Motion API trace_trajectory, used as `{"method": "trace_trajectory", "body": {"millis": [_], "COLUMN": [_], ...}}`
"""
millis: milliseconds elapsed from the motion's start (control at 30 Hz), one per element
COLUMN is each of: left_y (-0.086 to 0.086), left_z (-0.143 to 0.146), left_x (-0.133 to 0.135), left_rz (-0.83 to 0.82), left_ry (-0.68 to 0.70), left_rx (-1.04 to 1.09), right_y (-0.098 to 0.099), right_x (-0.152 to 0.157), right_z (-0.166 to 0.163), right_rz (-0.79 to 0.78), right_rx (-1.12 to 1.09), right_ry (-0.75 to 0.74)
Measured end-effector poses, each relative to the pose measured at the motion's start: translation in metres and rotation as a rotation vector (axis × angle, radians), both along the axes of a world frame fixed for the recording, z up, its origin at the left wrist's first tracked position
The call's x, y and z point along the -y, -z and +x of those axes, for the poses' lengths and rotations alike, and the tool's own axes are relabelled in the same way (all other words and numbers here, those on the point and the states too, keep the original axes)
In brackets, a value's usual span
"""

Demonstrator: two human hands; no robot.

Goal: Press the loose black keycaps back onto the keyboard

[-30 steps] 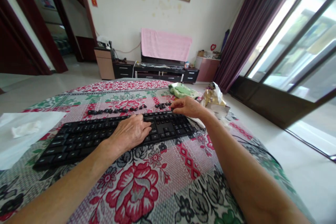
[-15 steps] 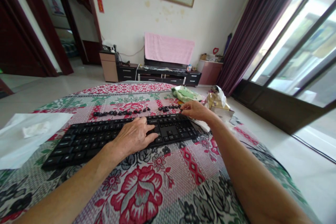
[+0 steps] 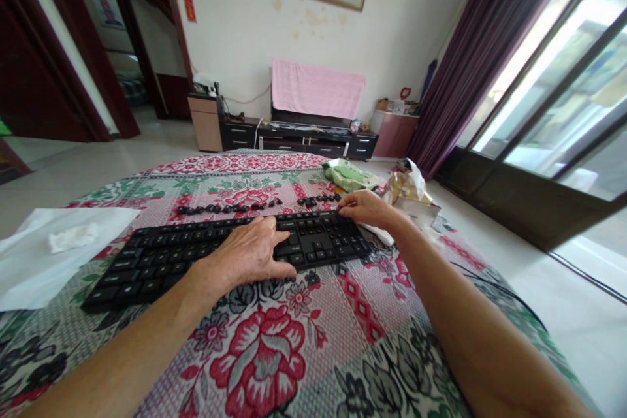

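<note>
A black computer keyboard (image 3: pixel 318 245) lies slantwise on the flowered tablecloth, its left end nearer to me. My left hand (image 3: pixel 249 248) rests across its middle, fingers apart and thumb stretched toward the front edge, covering some keys. At the keyboard's far right corner is my right hand (image 3: pixel 365 207), its thumb and fingertips drawn together. Whatever sits between those fingertips is too small and hidden to name. Behind the keyboard runs a broken row of loose black keycaps (image 3: pixel 235 208), and its right-hand group (image 3: pixel 316 200) ends beside my right fingertips.
A white sheet (image 3: pixel 29 268) with a crumpled tissue (image 3: pixel 73 237) lies at left. Behind my right hand are a green packet (image 3: pixel 350 175) and a gold tissue pack (image 3: pixel 406 188). A black cable (image 3: pixel 504 287) trails at right. The tablecloth (image 3: pixel 264 359) shows in front.
The view has shifted slightly. My left hand stays on the keyboard, its thumb a little lower. My right fingertips remain by the far right corner, with hardly any movement.
</note>
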State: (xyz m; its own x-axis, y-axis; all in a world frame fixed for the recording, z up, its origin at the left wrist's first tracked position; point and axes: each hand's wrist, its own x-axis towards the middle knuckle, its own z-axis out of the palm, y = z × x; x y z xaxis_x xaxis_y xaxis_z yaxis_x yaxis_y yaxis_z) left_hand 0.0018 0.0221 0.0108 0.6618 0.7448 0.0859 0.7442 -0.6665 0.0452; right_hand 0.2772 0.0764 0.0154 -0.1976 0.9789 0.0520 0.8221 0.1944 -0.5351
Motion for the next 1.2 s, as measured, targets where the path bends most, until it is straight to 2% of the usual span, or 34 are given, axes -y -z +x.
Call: {"method": "trace_trajectory", "body": {"millis": [200,333,433,533,1000,1200], "left_y": [0.001,0.001,0.001,0.001,-0.003,-0.003], "left_z": [-0.006,-0.008,-0.009,-0.009,-0.006,-0.007], "left_x": [-0.004,-0.006,-0.006,-0.006,-0.002,-0.002], "left_rz": [-0.004,-0.025,-0.029,-0.035,-0.053,-0.036], "left_ry": [-0.016,-0.005,-0.001,-0.012,-0.040,-0.034], "left_rx": [0.008,0.021,0.023,0.019,0.013,0.017], "right_y": [-0.003,-0.017,-0.024,-0.023,-0.002,-0.005], "right_x": [0.001,0.010,0.019,0.025,0.031,0.030], "right_z": [-0.005,-0.013,-0.019,-0.022,-0.022,-0.021], "right_rz": [-0.007,0.045,0.007,-0.045,-0.080,-0.092], "right_rx": [0.016,0.076,0.096,0.093,0.025,0.025], "right_ry": [-0.020,-0.170,-0.293,-0.357,-0.305,-0.349]}}
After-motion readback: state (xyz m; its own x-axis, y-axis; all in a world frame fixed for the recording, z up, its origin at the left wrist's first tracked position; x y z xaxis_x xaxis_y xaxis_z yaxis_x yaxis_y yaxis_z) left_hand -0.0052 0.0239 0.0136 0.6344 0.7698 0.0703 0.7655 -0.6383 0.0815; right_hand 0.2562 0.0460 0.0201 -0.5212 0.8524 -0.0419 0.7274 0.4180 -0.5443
